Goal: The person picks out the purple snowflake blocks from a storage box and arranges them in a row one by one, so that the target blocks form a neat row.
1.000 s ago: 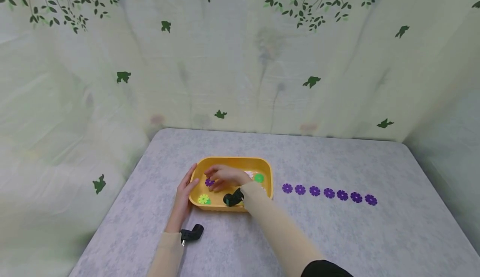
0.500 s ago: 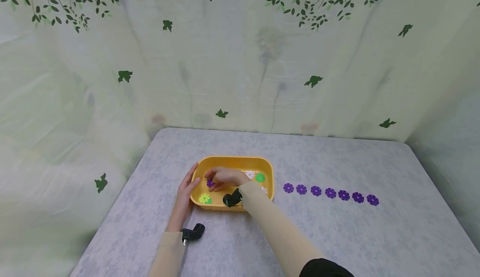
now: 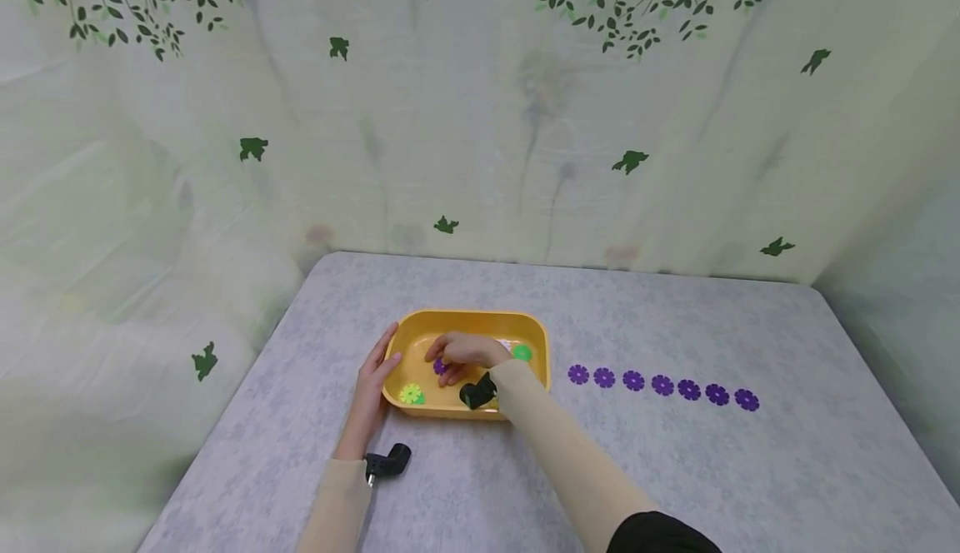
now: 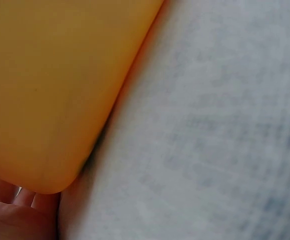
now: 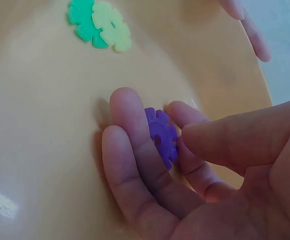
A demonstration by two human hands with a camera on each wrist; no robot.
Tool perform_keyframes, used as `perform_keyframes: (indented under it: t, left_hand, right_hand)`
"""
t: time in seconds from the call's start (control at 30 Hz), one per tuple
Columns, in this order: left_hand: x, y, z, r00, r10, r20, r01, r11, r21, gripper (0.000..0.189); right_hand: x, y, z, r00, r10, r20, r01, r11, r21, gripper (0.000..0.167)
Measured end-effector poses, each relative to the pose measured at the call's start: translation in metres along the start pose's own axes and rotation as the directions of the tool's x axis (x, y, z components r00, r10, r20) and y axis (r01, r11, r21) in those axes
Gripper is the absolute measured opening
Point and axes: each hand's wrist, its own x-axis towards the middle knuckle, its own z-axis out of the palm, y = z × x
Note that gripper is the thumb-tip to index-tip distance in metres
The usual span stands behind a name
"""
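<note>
A yellow tray [image 3: 480,413] stands on the table. My left hand [image 3: 369,386] grips its left end, with the thumb at the rim and the fingers along the outer wall. Inside the tray my right hand [image 3: 468,353] pinches a purple notched plastic disc [image 3: 439,366]. In the right wrist view that purple disc [image 5: 161,135] is tilted on edge between the fingers and thumb. A yellow-green disc [image 5: 112,27] overlaps a green disc [image 5: 85,22] on the tray floor. The left wrist view shows the tray's side [image 4: 60,90] and some of the left fingers [image 4: 22,197].
To the right of the tray, several purple discs [image 3: 662,385] lie in a row on the grey table [image 3: 675,478]. Another green disc [image 3: 522,353] lies at the tray's right end, near a partly hidden pale one [image 3: 506,345]. A printed curtain [image 3: 480,120] hangs behind the table.
My right hand has moved a little to the right inside the tray, and the purple disc has come along with it. The left hand keeps its grip on the tray.
</note>
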Motion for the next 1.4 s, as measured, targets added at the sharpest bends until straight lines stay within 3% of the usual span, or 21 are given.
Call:
perform_keyframes:
  t: [0.27,0.6,0.73,1.1,1.4]
  left_hand:
    - [-0.001,0.0,0.0,1.0,0.028,0.014,-0.027,1.0,-0.014,0.05]
    - [0.002,-0.004,0.001,0.999,0.035,0.018,-0.035,0.999,0.003,0.051]
    - [0.001,-0.003,0.001,1.0,0.021,0.001,-0.021,1.0,0.005,0.051]
    - [0.001,0.0,-0.001,1.0,0.013,0.0,-0.013,1.0,0.001,0.052]
    - [-0.002,0.001,0.001,1.0,0.007,0.009,-0.007,1.0,-0.002,0.051]
  right_hand:
    - [-0.002,0.002,-0.001,0.999,-0.02,-0.032,0.018,0.998,-0.057,0.017]
    - [-0.018,0.008,-0.019,0.981,-0.168,-0.094,0.156,0.98,-0.121,0.015]
    - [-0.031,0.009,-0.036,0.967,-0.217,-0.133,0.198,0.969,-0.146,0.017]
    - [-0.071,0.02,-0.081,0.951,-0.26,-0.166,0.26,0.965,-0.023,0.019]
    - [-0.114,0.053,-0.119,0.928,-0.235,-0.287,0.245,0.97,-0.004,0.021]
